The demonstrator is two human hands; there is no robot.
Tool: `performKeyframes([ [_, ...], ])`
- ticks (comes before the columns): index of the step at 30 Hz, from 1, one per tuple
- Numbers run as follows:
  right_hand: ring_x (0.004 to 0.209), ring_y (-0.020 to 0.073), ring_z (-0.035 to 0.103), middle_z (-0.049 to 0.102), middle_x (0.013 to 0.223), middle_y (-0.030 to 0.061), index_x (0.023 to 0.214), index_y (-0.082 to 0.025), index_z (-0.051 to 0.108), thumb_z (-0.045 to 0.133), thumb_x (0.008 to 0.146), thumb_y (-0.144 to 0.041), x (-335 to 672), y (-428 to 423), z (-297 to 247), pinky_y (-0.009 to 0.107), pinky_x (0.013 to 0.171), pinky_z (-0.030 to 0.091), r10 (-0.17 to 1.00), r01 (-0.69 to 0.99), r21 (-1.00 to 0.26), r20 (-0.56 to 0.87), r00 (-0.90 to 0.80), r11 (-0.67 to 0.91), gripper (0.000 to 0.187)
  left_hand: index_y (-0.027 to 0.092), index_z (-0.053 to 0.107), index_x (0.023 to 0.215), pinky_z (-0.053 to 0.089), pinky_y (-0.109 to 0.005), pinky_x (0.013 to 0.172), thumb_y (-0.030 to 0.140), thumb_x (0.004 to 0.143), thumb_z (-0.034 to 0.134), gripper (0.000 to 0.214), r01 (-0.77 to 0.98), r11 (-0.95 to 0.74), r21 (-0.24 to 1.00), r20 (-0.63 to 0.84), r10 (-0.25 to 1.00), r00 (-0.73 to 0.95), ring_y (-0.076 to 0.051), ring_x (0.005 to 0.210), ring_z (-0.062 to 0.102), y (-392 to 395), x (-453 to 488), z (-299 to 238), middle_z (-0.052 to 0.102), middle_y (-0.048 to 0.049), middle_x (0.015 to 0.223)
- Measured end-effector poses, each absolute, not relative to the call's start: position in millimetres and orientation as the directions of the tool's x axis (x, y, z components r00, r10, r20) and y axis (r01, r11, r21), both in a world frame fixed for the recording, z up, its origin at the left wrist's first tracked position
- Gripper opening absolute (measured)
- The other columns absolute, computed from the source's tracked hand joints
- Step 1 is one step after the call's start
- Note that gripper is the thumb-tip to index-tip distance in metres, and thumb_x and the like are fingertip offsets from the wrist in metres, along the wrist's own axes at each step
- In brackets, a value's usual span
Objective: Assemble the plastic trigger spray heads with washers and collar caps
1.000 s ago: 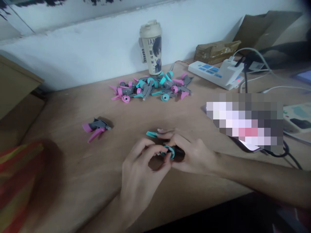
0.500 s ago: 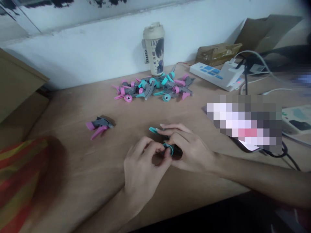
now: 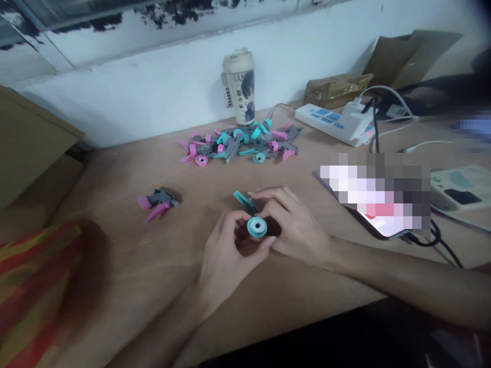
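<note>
Between my two hands is a teal and grey trigger spray head (image 3: 257, 227), its round screw collar turned toward me with a pale disc and dark hole in the middle. My right hand (image 3: 295, 225) wraps its fingers round the grey body, which they mostly hide; the teal trigger sticks out beyond the fingertips. At the collar's rim, my left hand (image 3: 226, 250) has its thumb below and fingers at the upper left, closed in a pinch. Off to the left, a pink and grey spray head (image 3: 159, 202) lies alone on the wooden table (image 3: 115, 245).
A pile of pink and teal spray heads (image 3: 233, 145) lies before a coffee cup (image 3: 240, 87) at the wall. On the right are a power strip (image 3: 326, 120), cables and a partly blurred phone (image 3: 368, 204). Cardboard (image 3: 34, 148) and striped red-yellow material (image 3: 34, 291) stand left.
The spray head's collar has turned to face me, and its pale disc now shows. My left fingers have moved from inside the collar to its rim. The view has shifted slightly.
</note>
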State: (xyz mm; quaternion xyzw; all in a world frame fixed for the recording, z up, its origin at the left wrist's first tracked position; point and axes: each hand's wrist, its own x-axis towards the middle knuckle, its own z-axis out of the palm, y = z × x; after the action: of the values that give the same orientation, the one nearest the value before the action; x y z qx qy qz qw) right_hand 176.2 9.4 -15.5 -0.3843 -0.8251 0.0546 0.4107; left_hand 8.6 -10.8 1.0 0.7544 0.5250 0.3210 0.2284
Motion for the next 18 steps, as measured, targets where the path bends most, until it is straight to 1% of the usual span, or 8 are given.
performKeyframes([
  [3,0.101,0.0241,0.052,0.058,0.115,0.0099,0.085,-0.018,0.054,0.057,0.077,-0.019,174.7,10.6,-17.4,0.039,0.079,0.043,0.68,0.605,-0.379,0.612,-0.403,0.7,0.008,0.022,0.052,0.093,0.051,-0.027,0.06,0.031,0.074,0.066,0.025,0.701,-0.304,0.645,0.213,0.953,0.217,-0.013,0.065,0.062,-12.0,12.3,1.3,0.064,0.0008,0.08],
  [5,0.102,0.0242,0.051,0.057,0.117,0.0101,0.09,-0.018,0.056,0.059,0.078,-0.023,173.6,10.1,-16.3,0.039,0.081,0.043,0.686,0.607,-0.372,0.582,-0.437,0.703,0.013,0.022,0.054,0.093,0.051,-0.026,0.058,0.029,0.074,0.065,0.023,0.736,-0.299,0.608,0.226,0.953,0.201,-0.013,0.061,0.061,-9.4,11.3,2.5,0.064,0.002,0.075],
  [8,0.111,0.0262,0.047,0.051,0.126,0.0122,0.107,-0.017,0.056,0.062,0.079,-0.04,173.0,8.5,-13.8,0.043,0.09,0.039,0.69,0.605,-0.369,0.556,-0.464,0.705,0.036,0.023,0.058,0.095,0.052,-0.026,0.06,0.028,0.074,0.064,0.022,0.779,-0.296,0.552,0.281,0.946,0.161,-0.014,0.061,0.063,-0.9,2.0,5.9,0.066,0.0019,0.076],
  [10,0.117,0.0273,0.044,0.047,0.131,0.0127,0.115,-0.019,0.052,0.06,0.078,-0.047,173.7,7.9,-13.4,0.047,0.095,0.036,0.696,0.613,-0.374,0.562,-0.447,0.696,0.048,0.024,0.061,0.093,0.054,-0.028,0.064,0.032,0.075,0.063,0.02,0.798,-0.27,0.539,0.304,0.946,0.115,-0.015,0.065,0.064,6.0,-11.1,9.1,0.068,0.0012,0.08],
  [13,0.119,0.0273,0.044,0.048,0.131,0.0131,0.115,-0.019,0.052,0.058,0.08,-0.046,175.2,8.9,-15.3,0.049,0.097,0.035,0.715,0.636,-0.388,0.571,-0.402,0.667,0.044,0.024,0.062,0.095,0.054,-0.027,0.06,0.04,0.075,0.063,0.026,0.768,-0.247,0.591,0.339,0.94,0.041,-0.017,0.071,0.065,12.8,-41.7,14.1,0.068,-0.0012,0.091],
  [15,0.118,0.0271,0.045,0.05,0.128,0.0137,0.112,-0.018,0.054,0.057,0.082,-0.042,176.1,10.1,-17.2,0.049,0.096,0.037,0.731,0.654,-0.392,0.563,-0.386,0.647,0.038,0.024,0.06,0.1,0.054,-0.028,0.058,0.046,0.073,0.063,0.034,0.776,-0.17,0.607,0.324,0.945,-0.047,-0.017,0.066,0.063,13.9,-66.8,17.1,0.066,-0.0022,0.094],
  [16,0.117,0.027,0.046,0.051,0.126,0.0138,0.11,-0.018,0.055,0.057,0.083,-0.039,176.5,10.7,-18.1,0.049,0.095,0.037,0.739,0.667,-0.386,0.553,-0.385,0.637,0.034,0.025,0.059,0.1,0.054,-0.029,0.059,0.047,0.074,0.062,0.034,0.789,-0.127,0.601,0.311,0.947,-0.085,-0.017,0.066,0.063,13.8,-79.5,18.4,0.066,-0.0022,0.093],
  [18,0.115,0.0269,0.047,0.053,0.124,0.0139,0.104,-0.018,0.059,0.057,0.083,-0.034,176.9,11.2,-19.3,0.049,0.096,0.036,0.749,0.702,-0.355,0.536,-0.388,0.618,0.027,0.025,0.059,0.098,0.052,-0.029,0.058,0.047,0.074,0.063,0.032,0.829,-0.071,0.555,0.351,0.923,-0.156,-0.018,0.068,0.062,13.7,-103.6,20.9,0.065,-0.0016,0.091],
])
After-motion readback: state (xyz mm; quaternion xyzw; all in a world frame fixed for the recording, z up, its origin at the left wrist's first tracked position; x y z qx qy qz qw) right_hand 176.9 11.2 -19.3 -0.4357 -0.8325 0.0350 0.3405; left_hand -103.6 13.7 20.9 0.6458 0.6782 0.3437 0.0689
